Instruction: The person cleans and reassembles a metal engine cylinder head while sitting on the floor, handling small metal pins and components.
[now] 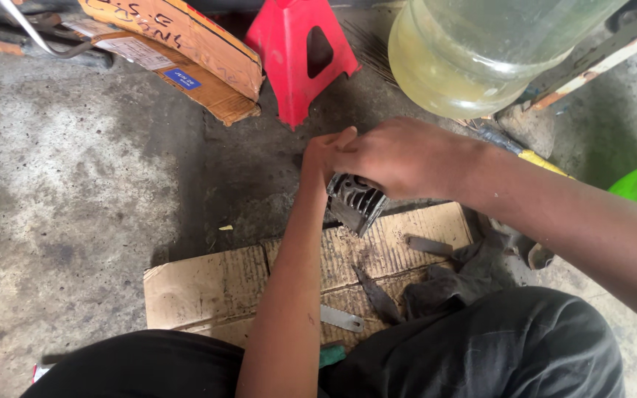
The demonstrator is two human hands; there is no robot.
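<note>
While gripped, finned metal cylinder, perhaps greasy

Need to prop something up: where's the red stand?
In the head view, the red stand sits top centre on the concrete floor, between the cardboard box and plastic jug.

We note a red jack stand upright on the concrete floor, a cardboard box just left of it, and a large clear jug of yellowish liquid to its right. Flattened cardboard bears a metal strip and a dark rag.
</note>
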